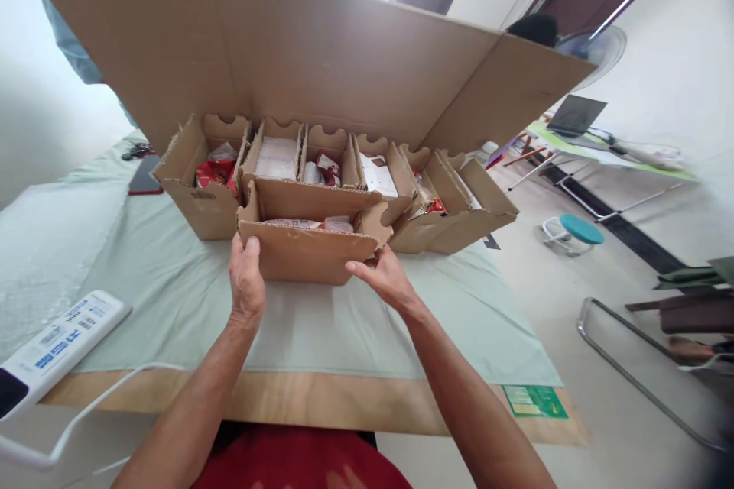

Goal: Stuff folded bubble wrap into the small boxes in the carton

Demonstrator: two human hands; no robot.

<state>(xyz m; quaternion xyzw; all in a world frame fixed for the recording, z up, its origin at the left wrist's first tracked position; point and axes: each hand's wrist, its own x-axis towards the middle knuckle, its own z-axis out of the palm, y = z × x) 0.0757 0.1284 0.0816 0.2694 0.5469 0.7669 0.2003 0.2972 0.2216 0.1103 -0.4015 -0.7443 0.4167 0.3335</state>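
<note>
Two hands (248, 283) (391, 280) hold the front box (306, 248) by its ends, grip partly hidden, pale cloth (326, 332) stretching to the table edge (332, 401).

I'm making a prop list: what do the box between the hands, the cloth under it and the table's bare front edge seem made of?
Box: matt brown cardboard, likely corrugated, judging by its ragged cut edges. Cloth: probably fabric, dull pale green, with soft creases; the fibre can't be told. Table edge: probably wood or wood-look board, tan, low-gloss, with faint streaks.
</note>
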